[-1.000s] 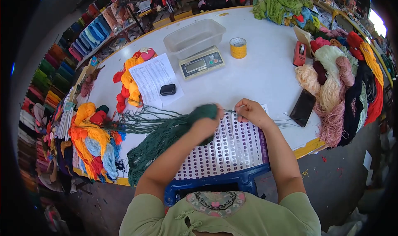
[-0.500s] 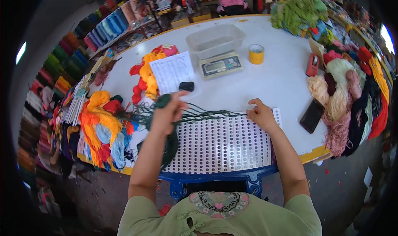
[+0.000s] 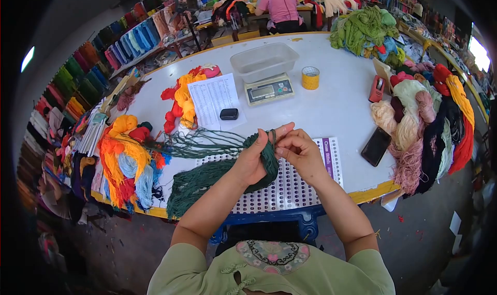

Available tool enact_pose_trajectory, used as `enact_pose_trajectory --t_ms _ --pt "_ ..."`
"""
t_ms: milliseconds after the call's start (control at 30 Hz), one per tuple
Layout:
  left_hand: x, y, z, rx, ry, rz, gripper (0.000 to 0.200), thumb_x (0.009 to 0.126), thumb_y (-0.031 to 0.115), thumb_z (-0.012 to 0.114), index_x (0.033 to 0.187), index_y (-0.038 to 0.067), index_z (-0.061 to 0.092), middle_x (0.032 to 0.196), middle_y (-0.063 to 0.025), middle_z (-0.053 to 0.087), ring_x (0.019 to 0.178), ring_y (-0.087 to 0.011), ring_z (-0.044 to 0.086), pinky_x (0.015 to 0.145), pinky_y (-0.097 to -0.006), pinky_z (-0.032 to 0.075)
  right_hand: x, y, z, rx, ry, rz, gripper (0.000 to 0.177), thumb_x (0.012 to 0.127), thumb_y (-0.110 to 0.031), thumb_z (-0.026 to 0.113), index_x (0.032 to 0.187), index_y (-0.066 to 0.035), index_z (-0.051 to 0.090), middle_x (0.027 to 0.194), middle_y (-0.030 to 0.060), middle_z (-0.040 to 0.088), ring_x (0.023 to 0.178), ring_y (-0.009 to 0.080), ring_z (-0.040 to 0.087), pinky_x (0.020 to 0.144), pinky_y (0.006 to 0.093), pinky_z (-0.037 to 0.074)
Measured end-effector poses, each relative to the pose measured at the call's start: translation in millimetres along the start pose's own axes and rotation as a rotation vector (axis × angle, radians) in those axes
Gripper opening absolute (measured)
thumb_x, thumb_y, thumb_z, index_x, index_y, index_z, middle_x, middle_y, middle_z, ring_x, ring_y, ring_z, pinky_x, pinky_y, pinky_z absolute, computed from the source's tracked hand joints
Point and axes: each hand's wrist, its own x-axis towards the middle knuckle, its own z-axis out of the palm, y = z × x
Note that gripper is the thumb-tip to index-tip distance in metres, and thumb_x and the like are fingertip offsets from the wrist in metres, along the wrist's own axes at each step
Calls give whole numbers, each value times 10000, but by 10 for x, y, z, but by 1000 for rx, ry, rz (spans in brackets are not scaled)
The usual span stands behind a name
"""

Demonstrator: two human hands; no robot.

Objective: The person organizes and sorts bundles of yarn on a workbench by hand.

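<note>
The left hand (image 3: 252, 159) is closed around a bunch of dark green yarn (image 3: 204, 180). The yarn loops over the palm. The right hand (image 3: 301, 152) pinches the same yarn with its fingertips, right beside the left fingers. Both hands are above a white board with holes (image 3: 305, 183). The board lies at the near edge of the table (image 3: 336, 106). The green yarn trails to the left along that edge. It ends near a heap of orange and blue yarn (image 3: 124, 160) at the left edge. A black phone (image 3: 376, 146) lies near the right edge. A scale (image 3: 268, 90) with a clear tub (image 3: 264, 61) on it stands in the middle.
</note>
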Motion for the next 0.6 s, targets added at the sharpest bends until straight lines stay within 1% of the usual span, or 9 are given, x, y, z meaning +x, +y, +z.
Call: enact_pose_trajectory --t_ms 100,200,300,400,467,500,533,567,600 --pt "23 -30 54 -103 20 4 753 970 560 383 1424 -39 349 1415 -118 437 1293 -184 418 1079 -323 339 -49 60 -78 6 62 -42 59 857 -27 678 907 -22 646 958 24 533 749 81 549 639 213 441" --pt "59 -90 67 -96 34 3 641 981 480 447 1366 -32 429 1416 -123 444 1306 -197 422 1086 -339 344 -109 -57 -171 175 59 145 36 895 -98 649 904 -68 631 1020 7 543 789 84 533 689 219 443" --pt "95 -199 12 145 130 -10 488 972 323 537 1327 -8 485 1421 -150 454 1313 -232 440 1017 -327 416 -147 11 -287 238 31 221 74 919 -153 629 943 -85 612 1055 1 565 810 90 533 745 243 453" --pt "68 -131 -67 -76 244 -152 311 961 234 563 1184 17 576 1356 -192 513 1274 -262 491 914 -311 504 -188 75 -423 231 268 -6 105 946 -168 594 1005 -81 584 1020 12 578 792 105 579 775 276 484" --pt "-15 -71 -452 -269 346 -156 209 966 208 552 1068 28 578 1274 -247 559 1021 -257 658 638 -222 557 -244 -44 -831 513 389 -84 121 954 -212 587 978 -102 544 1020 12 609 900 146 632 899 345 502" --pt "-116 50 -618 -338 378 -97 191 946 151 572 1067 3 564 1238 -262 574 982 -247 658 605 -224 535 -356 -91 -1217 524 419 -38 137 951 -238 589 911 -122 528 955 15 629 989 176 644 964 387 492" --pt "-225 160 -902 -404 518 -47 181 939 120 571 1079 6 558 1209 -217 602 856 -181 669 578 -215 528 -523 -17 -1701 543 470 -76 132 951 -227 579 891 -121 529 828 13 615 891 171 650 916 379 515" --pt "-338 338 -1122 -348 692 28 187 939 114 566 1097 13 553 1144 -143 632 748 -115 639 554 -204 513 -712 -3 -2228 649 521 -68 136 941 -198 578 847 -116 524 778 8 587 810 165 633 837 369 534" --pt "-510 462 -1566 -323 622 137 173 952 111 542 1103 27 557 1014 -71 647 672 -83 602 531 -200 494 -906 6 -2696 469 687 -197 141 949 -162 538 815 -121 523 777 0 569 758 148 605 732 312 528"
